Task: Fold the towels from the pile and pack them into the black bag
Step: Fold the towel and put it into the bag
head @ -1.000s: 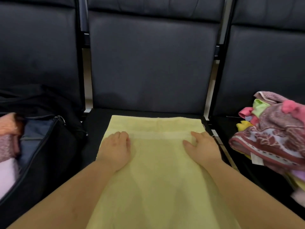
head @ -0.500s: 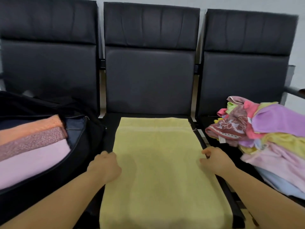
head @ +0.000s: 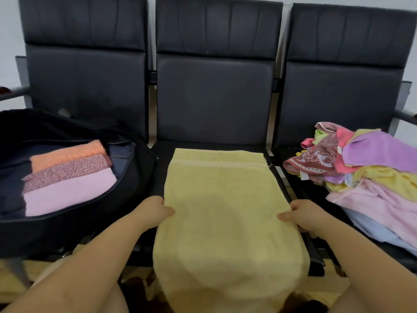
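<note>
Pale yellow terry cloth fills the nearest part of the view: a long yellow cotton towel lies lengthwise along the middle black padded seat, its near end hanging over the front edge toward the person and its far end, with a woven stripe, lying flat close to the backrest. The left hand pinches the towel's left edge, thumb on top and fingers curled beneath, and the right hand grips the right edge in the same way, level with it, about halfway along the cloth.

By my reading this is the fold itself, only just set up: the towel is spread and smoothed, and both side edges are taken at a likely fold line. The next move probably calls for both hands to lift together and carry one half over the other, keeping the side edges matched so the fold lands square.

A little farther off on the left seat sits the open black fabric bag, with three folded towels in it side by side: orange, speckled mauve and pink. On the right seat lies the loose pile of unfolded coloured towels, pink, yellow, lilac and a red patterned one, so plenty remains. Beyond stand the three black chair backs.
</note>
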Demonstrator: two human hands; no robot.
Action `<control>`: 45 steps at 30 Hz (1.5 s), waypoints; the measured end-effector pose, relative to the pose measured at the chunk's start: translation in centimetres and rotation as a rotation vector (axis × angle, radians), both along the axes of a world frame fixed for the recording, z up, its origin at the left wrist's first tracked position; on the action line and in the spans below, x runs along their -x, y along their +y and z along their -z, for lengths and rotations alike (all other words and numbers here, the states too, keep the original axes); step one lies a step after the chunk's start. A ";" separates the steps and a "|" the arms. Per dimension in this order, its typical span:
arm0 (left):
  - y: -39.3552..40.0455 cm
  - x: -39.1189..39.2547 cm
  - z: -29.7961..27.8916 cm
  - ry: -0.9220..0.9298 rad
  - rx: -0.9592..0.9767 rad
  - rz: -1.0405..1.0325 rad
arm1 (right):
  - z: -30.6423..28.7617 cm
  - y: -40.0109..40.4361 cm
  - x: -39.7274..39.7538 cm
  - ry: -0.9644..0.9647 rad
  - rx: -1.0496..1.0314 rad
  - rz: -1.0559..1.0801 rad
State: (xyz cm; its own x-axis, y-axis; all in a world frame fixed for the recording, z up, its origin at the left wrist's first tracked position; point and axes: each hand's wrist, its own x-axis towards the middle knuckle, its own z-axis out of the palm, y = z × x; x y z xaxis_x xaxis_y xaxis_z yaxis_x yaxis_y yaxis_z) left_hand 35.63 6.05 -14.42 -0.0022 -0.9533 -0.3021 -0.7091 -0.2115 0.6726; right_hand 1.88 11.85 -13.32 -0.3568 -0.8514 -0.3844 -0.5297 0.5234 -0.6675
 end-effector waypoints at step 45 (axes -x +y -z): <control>5.3 -5.4 -7.4 0.856 -0.021 0.034 | -5.8 7.0 3.1 -0.524 0.124 -0.379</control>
State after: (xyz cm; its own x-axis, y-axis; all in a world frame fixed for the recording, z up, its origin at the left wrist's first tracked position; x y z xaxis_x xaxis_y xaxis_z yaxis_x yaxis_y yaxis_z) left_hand 41.08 11.36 -7.04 -0.2661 -0.9428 -0.2008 0.0348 -0.2176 0.9754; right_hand -1.18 18.84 -7.55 0.1845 -0.9306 -0.3162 -0.2504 0.2666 -0.9307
